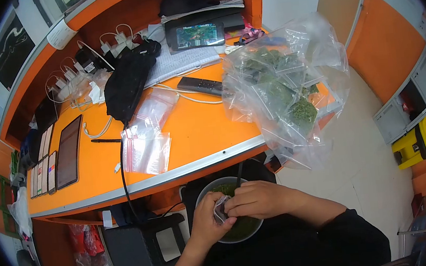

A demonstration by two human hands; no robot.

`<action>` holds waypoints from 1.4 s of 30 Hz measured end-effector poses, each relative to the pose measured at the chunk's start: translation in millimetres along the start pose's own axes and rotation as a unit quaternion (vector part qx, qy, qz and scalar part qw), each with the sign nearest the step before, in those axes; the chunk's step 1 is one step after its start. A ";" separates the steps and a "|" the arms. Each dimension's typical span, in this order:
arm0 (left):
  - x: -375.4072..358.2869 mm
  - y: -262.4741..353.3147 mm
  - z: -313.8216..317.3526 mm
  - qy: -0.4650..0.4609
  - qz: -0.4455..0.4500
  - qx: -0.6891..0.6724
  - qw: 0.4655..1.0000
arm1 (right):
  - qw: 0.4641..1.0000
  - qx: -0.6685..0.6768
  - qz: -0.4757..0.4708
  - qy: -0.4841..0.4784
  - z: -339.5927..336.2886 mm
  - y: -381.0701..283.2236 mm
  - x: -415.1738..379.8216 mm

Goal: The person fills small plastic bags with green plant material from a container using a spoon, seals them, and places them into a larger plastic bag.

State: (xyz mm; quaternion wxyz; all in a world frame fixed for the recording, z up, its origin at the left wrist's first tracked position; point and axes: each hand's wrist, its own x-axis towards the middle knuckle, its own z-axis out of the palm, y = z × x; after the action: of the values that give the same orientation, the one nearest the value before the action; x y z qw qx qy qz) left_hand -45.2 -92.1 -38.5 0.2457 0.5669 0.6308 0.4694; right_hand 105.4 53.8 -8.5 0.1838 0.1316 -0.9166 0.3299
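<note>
My left hand (209, 220) is closed around a small clear zip bag (220, 208) above a metal bowl (205, 190). My right hand (257, 200) has its fingers pinched together at the mouth of the same bag; its fingertips are partly hidden. Inside the bowl lies finely shredded green material (241, 228), like dried herb. A thin dark rod (239, 173) stands up at the bowl's far rim, behind my right hand; its lower end is hidden.
Flat empty zip bags (147, 153) lie on the orange desk (207, 128). A large clear bag (276, 90) holding green-filled packets overhangs the right edge. Phones (51, 173), a tablet (69, 150), a remote (199, 86) and a black pouch (132, 79) are around. A dark stool (134, 247) stands below.
</note>
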 end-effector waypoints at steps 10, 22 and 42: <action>5.2 3.1 -3.6 0.022 0.110 0.089 0.990 | 1.000 -0.014 0.022 0.007 -0.5 -3.0 3.9; -6.2 -8.3 -1.2 0.057 0.020 -0.071 0.996 | 0.932 0.353 -0.067 0.041 -35.9 -22.7 7.6; -6.9 0.1 0.1 0.026 0.024 -0.021 0.999 | 0.817 0.466 -0.330 0.080 -63.5 -66.8 45.9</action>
State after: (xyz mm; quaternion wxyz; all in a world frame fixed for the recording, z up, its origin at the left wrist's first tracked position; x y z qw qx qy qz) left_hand -43.5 -98.6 -40.0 0.2299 0.5641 0.6132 0.5030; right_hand 104.3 39.8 93.5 0.2710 0.4695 -0.5370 0.6464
